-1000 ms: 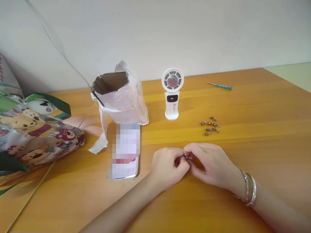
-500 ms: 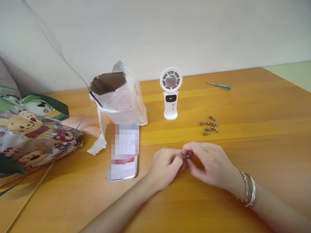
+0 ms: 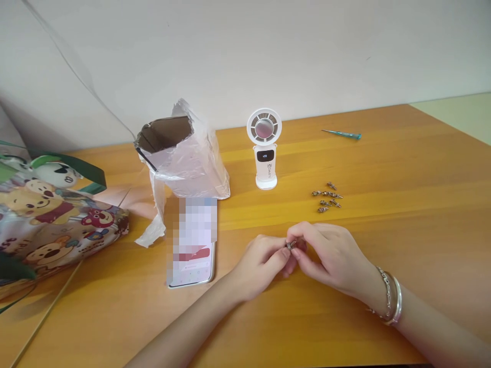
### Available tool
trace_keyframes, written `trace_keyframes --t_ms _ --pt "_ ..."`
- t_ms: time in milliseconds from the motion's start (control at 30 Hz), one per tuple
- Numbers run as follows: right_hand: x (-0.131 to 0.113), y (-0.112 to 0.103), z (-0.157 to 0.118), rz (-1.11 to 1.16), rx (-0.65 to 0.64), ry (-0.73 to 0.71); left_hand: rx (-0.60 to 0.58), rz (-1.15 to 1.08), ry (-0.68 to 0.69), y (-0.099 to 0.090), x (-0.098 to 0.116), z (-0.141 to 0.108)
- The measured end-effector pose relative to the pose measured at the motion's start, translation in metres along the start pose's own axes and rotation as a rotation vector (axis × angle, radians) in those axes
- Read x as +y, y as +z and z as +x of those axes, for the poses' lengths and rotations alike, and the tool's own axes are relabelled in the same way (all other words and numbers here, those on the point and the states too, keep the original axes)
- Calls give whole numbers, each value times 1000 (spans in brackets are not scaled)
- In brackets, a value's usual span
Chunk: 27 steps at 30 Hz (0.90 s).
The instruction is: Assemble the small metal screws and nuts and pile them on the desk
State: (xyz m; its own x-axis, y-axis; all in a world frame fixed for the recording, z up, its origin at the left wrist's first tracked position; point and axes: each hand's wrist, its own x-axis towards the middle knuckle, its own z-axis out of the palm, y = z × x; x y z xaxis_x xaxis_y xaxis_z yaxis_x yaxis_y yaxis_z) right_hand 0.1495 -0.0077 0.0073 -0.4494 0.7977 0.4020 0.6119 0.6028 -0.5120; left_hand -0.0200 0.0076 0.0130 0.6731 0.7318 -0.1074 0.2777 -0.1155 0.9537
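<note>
Pinching a small metal fastener point(image 3: 290, 246) between them, the left hand point(image 3: 261, 268) and right hand point(image 3: 330, 254) meet over the wooden table point(image 3: 399, 214), fingers point(image 3: 282, 255) narrow on it, similar metal pieces point(image 3: 326, 194) lying loosely just beyond!

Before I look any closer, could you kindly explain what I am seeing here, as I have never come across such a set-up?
Of course. There is no machine here: a person works with two bare hands, seen by a camera worn on the head that looks forward and down.

The left hand and right hand meet, with a small metal piece at their fingertips; its details are too small to make out.

On the wooden table, beyond the right hand, lies a group of similar metal pieces, and farther back a screwdriver with a teal handle. A white fan stands upright near the middle. To its left are an open box in torn plastic, a phone and a cartoon-print bag.
</note>
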Motion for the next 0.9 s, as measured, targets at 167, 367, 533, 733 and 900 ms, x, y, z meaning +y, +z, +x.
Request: trace_keyframes --t_ms 167,367,533,733,900 --pt "0 -1 1 -33 0 41 32 -77 -45 1 3 2" --pt "-2 -6 3 -28 -34 78 16 -111 -51 3 -2 1" --pt "-3 -3 5 -120 46 25 43 -166 -49 5 -2 2" --pt "-4 2 7 -265 143 -57 92 -225 -112 7 1 6" --pt "-6 5 7 -291 149 -41 108 -208 -163 8 1 7"
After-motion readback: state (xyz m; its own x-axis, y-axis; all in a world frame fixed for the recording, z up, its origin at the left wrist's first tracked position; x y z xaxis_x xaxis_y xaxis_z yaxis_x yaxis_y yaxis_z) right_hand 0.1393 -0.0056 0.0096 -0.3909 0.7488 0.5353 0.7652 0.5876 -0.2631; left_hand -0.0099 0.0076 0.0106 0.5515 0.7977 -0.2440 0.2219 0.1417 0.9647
